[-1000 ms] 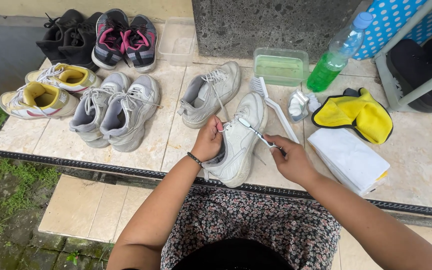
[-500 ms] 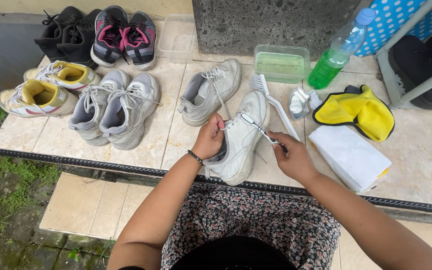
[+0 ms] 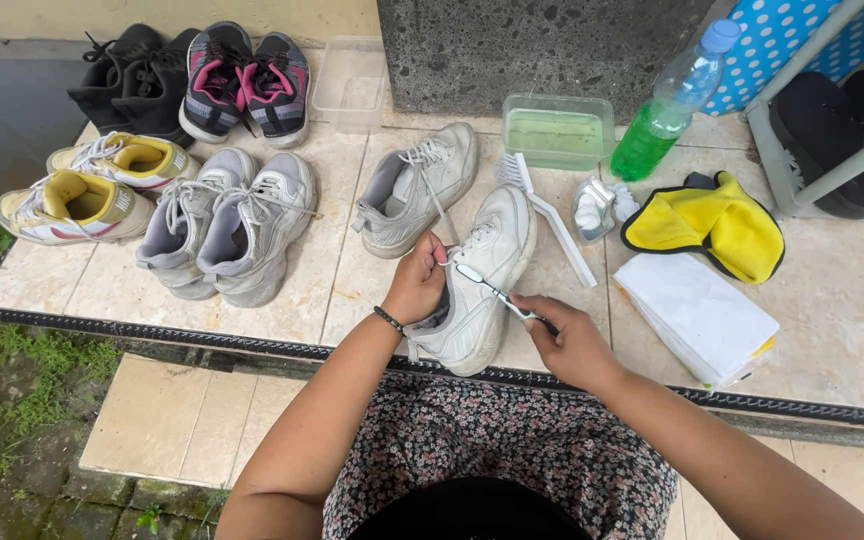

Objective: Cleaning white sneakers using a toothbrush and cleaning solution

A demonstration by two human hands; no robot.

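Tiled ledge, shoes along top. My left hand (image 3: 418,283) pinches white sneaker (image 3: 477,280) at frame centre; right hand (image 3: 572,340) grips toothbrush (image 3: 492,290) (bristles now lower on laces than before), scrubbing under way.

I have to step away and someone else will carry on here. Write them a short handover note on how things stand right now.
Left hand: grips the white shoe at its tongue and laces, steadying it on the tiled ledge.
Right hand: holds a toothbrush, its head at the shoe's lace area.
Nearby: its partner shoe beside it, a long scrub brush, a tub of green liquid, a green bottle, a yellow cloth, folded white cloths.
Done: cannot tell how much is scrubbed.
Left: apparently the rest of this shoe and the partner.
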